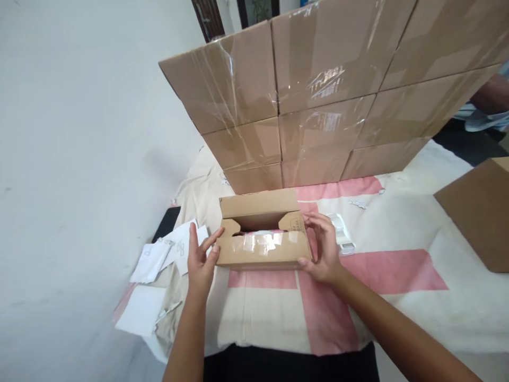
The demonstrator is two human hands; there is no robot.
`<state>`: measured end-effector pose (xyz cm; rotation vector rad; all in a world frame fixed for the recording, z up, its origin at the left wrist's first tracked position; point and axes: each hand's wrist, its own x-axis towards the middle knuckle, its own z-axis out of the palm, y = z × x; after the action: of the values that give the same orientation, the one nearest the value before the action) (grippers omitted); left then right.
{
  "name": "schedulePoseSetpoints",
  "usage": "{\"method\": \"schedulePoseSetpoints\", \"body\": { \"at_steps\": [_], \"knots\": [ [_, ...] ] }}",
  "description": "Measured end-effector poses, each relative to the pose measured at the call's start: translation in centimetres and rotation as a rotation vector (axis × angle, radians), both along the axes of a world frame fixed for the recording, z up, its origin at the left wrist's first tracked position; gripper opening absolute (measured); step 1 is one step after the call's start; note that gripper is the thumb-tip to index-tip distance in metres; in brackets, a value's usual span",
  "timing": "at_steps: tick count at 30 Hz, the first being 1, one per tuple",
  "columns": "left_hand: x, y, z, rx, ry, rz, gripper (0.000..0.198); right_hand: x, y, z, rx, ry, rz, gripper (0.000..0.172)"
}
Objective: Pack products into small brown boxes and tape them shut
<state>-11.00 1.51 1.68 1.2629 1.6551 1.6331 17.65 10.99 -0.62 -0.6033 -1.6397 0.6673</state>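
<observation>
Cardboard box (262,250) sits between left hand (202,261) and right hand (324,248), both gripping its ends.

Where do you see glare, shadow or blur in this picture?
Head view: glare streaks the clear plastic over the stacked cardboard boxes and whitens the tape strips on the open cardboard box; head view: a faint, soft-edged shadow falls on the white wall; head view: print on the box's right flap is too soft to read.

The box (264,257) is brown, the cloth (270,313) cream with pink blocks.
</observation>
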Motion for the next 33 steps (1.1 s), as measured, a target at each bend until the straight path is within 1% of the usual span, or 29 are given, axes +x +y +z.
{"method": "schedulePoseSetpoints", "body": {
  "at_steps": [1,3,5,6,8,9,11,12,14,16,18,20,23,25,29,33],
  "knots": [
    [-0.1,0.5,-0.3,0.005,-0.087,-0.069,0.096,0.0,0.2,0.2,-0.063,-0.021,0.059,0.085],
    [-0.1,1.4,-1.0,0.007,-0.268,-0.201,0.093,-0.1,0.5,0.4,-0.149,-0.082,0.181,0.096],
    [0.2,2.1,-1.7,0.029,-0.387,-0.275,0.092,0.0,0.7,0.4,-0.16,-0.101,0.244,0.098],
    [0.3,2.2,-1.9,0.053,-0.406,-0.289,0.095,0.1,0.9,0.3,-0.128,-0.095,0.25,0.099],
    [0.4,2.3,-2.0,0.117,-0.376,-0.277,0.096,0.3,1.2,0.0,-0.014,-0.081,0.218,0.1],
    [0.3,2.3,-2.0,0.14,-0.34,-0.27,0.092,0.4,1.3,-0.1,0.046,-0.078,0.189,0.1],
    [-0.1,2.2,-1.7,0.169,-0.249,-0.274,0.077,0.6,1.5,-0.3,0.131,-0.083,0.13,0.097],
    [-0.5,2.2,-1.6,0.178,-0.191,-0.282,0.067,0.7,1.5,-0.2,0.154,-0.093,0.11,0.092],
    [-1.4,2.3,-1.2,0.172,-0.055,-0.309,0.048,0.8,1.7,0.1,0.18,-0.121,0.099,0.076],
    [-2.1,2.3,-0.8,0.141,0.072,-0.333,0.033,1.0,1.8,0.5,0.195,-0.146,0.107,0.062],
    [-2.4,2.3,-0.1,0.096,0.156,-0.345,0.025,1.0,2.0,0.7,0.202,-0.152,0.115,0.057],
    [-2.1,2.4,0.7,0.042,0.193,-0.318,0.021,1.0,2.2,0.8,0.21,-0.156,0.117,0.057],
    [-1.3,2.6,1.9,-0.036,0.155,-0.237,0.018,1.0,2.4,0.8,0.23,-0.165,0.113,0.055],
    [-0.9,3.0,2.3,-0.076,0.088,-0.221,0.02,1.0,2.5,0.7,0.231,-0.17,0.108,0.054],
    [-0.7,3.6,2.6,-0.139,-0.061,-0.293,0.021,1.0,2.5,0.7,0.225,-0.176,0.109,0.052],
    [-0.7,3.6,2.7,-0.145,-0.094,-0.304,0.02,1.0,2.6,0.6,0.226,-0.202,0.102,0.05]
  ]
}}
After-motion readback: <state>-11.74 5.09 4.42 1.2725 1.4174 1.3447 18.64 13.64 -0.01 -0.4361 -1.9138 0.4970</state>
